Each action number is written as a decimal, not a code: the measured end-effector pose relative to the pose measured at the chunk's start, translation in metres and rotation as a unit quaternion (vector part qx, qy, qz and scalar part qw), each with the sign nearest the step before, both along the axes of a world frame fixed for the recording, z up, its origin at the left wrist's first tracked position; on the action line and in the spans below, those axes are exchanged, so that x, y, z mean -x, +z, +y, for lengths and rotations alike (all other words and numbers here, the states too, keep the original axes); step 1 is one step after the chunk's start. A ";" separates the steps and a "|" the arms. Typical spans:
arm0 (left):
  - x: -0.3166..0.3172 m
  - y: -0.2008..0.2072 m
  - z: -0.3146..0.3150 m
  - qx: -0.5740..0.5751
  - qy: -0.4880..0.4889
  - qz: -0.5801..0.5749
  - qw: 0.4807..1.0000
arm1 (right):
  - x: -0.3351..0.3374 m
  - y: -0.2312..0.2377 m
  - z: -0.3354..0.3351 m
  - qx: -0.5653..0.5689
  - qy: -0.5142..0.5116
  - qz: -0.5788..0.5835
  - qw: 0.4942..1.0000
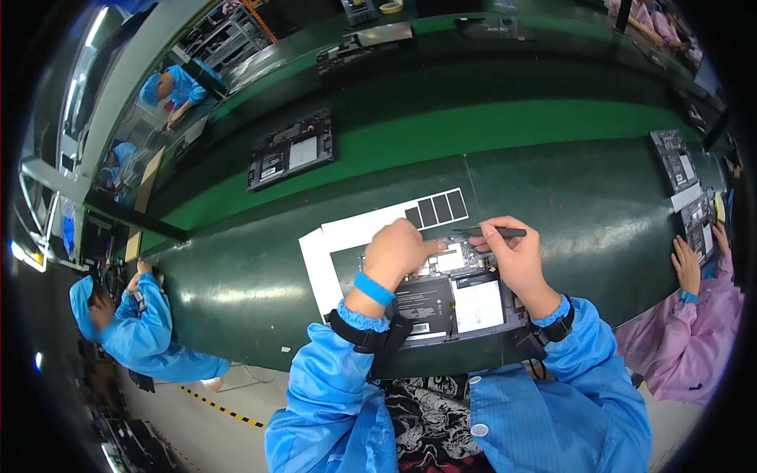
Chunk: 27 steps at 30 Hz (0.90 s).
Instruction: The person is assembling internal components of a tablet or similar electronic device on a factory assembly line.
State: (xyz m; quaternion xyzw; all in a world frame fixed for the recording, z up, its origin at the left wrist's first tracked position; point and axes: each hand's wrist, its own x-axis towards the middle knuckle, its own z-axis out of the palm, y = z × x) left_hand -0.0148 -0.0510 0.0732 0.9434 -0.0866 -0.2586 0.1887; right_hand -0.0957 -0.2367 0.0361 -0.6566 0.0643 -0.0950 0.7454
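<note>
An opened laptop base lies in front of me, its circuit board along the far side. A black battery and a white panel show in its near half. My right hand grips black tweezers, their tips over the board's far edge. Over the board's left part, my left hand is closed with curled fingers, one fingertip pointing at the board. Whatever may be under those fingers is hidden. Just beyond the laptop base lies a white sheet bearing several black rectangular pieces.
Another opened laptop base sits on the green line beyond. At the right, a person in pink handles a further laptop base. A person in blue is at the left end of the bench. Metal posts rise at the left.
</note>
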 end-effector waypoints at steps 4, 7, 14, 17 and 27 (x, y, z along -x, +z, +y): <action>0.059 0.011 0.045 0.279 0.086 -0.029 0.956 | 0.000 0.003 -0.008 -0.036 0.017 -0.005 0.999; 0.097 0.011 0.108 0.285 0.066 -0.178 0.939 | 0.001 0.007 -0.014 -0.044 0.023 0.043 0.998; 0.153 -0.044 0.183 0.207 0.134 -0.313 0.917 | 0.046 0.032 0.044 0.018 0.064 0.049 0.997; 0.159 -0.060 0.182 0.152 0.107 -0.342 0.921 | 0.052 0.025 0.114 0.164 0.147 0.008 0.975; 0.157 -0.064 0.174 0.029 0.044 -0.365 0.930 | 0.028 -0.009 0.186 0.389 0.101 -0.053 0.914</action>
